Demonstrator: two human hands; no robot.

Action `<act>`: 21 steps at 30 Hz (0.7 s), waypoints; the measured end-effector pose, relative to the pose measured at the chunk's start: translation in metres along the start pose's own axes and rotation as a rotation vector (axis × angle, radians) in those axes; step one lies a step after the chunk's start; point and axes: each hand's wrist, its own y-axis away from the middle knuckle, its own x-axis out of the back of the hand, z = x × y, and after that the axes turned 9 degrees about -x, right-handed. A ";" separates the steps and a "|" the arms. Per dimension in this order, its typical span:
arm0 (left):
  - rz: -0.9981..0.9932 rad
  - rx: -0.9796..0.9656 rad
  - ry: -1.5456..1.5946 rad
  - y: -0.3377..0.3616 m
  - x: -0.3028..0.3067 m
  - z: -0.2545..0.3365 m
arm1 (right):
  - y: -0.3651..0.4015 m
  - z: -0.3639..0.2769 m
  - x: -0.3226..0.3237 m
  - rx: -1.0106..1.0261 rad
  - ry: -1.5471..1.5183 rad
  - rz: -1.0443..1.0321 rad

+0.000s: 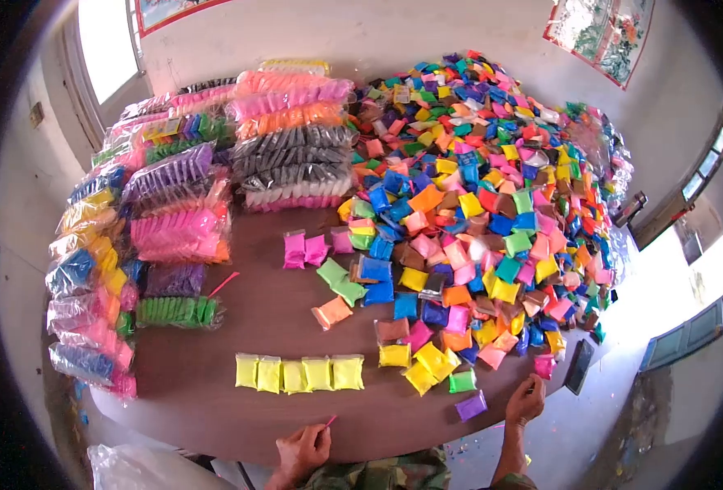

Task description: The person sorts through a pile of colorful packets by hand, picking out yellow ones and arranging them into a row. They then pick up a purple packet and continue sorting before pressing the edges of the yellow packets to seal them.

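My left hand [300, 451] is closed at the front edge of the table, with a thin pink stick [331, 421] poking out from its fingers. At the right edge, my right hand [526, 399] has its fingers pinched at the lower side of a small bright pink packet [544, 367]. Ahead of my left hand lies a row of several pale yellow packets [300, 374], side by side. A purple packet [471, 406] and a green packet [462, 381] lie left of my right hand.
A large heap of mixed coloured packets [476, 237] covers the table's right side. Clear bags of sorted packets [296, 139] are stacked at the back and left. Another pink stick [224, 284] lies near a bag of green packets [178, 312]. A dark flat object [579, 367] is at the right edge.
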 end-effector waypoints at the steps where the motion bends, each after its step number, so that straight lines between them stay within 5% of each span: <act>1: -0.001 -0.003 0.007 -0.001 0.002 -0.001 | -0.002 0.005 0.001 -0.033 0.003 -0.041; 7: -0.101 0.067 -0.043 0.006 0.001 0.000 | -0.064 -0.079 -0.019 0.159 -0.276 -0.188; 9: -0.084 0.047 -0.038 0.001 0.001 0.001 | -0.086 -0.178 -0.028 0.387 -0.430 -0.329; 11: -0.109 0.067 -0.068 -0.002 0.004 0.004 | -0.102 -0.232 -0.060 0.578 -0.171 -0.443; 14: -0.160 0.136 -0.113 -0.007 0.013 0.016 | -0.120 -0.317 -0.118 0.966 -0.161 -0.309; 15: -0.134 0.144 -0.100 -0.012 0.016 0.020 | -0.127 -0.342 -0.140 0.932 -0.158 -0.470; 21: -0.108 0.203 -0.066 0.008 0.002 0.006 | -0.132 -0.463 -0.225 1.046 -0.277 -0.391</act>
